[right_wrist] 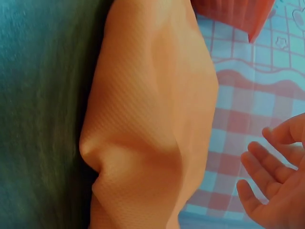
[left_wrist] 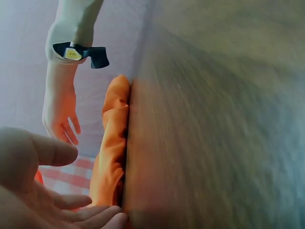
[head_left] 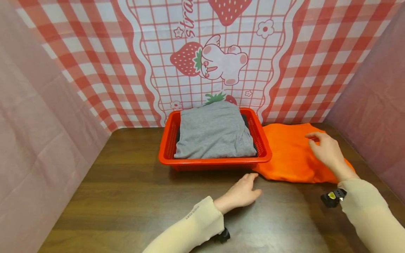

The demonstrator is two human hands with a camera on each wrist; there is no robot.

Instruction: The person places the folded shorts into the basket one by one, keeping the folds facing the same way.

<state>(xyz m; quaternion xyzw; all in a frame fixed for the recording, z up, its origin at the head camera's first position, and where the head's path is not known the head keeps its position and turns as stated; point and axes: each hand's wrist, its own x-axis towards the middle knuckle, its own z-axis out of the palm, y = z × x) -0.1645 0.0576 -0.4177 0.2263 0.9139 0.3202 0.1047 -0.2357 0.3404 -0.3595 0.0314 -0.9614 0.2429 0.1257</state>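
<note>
A folded orange cloth (head_left: pixel 286 154) lies on the table at the right, creased along its near edge. Above it hovers my right hand (head_left: pixel 326 149), fingers loosely bent and holding nothing; the right wrist view shows a gap between the fingers (right_wrist: pixel 264 167) and the cloth. My left hand (head_left: pixel 242 191) is over the table near the cloth's front left corner, its thumb spread from the fingers and nothing in its grasp. Beside the cloth stands a red plastic basket (head_left: pixel 215 161) with a folded grey cloth (head_left: pixel 215 131) in it. Something dark shows beneath the grey cloth, mostly hidden.
The brown wooden table (head_left: pixel 133 189) stretches left of the basket and toward me. A red-and-white checked curtain (head_left: pixel 104 70) with strawberry prints hangs behind, and pinkish fabric walls (head_left: pixel 38 123) close off both sides. A small black device sits at each wrist.
</note>
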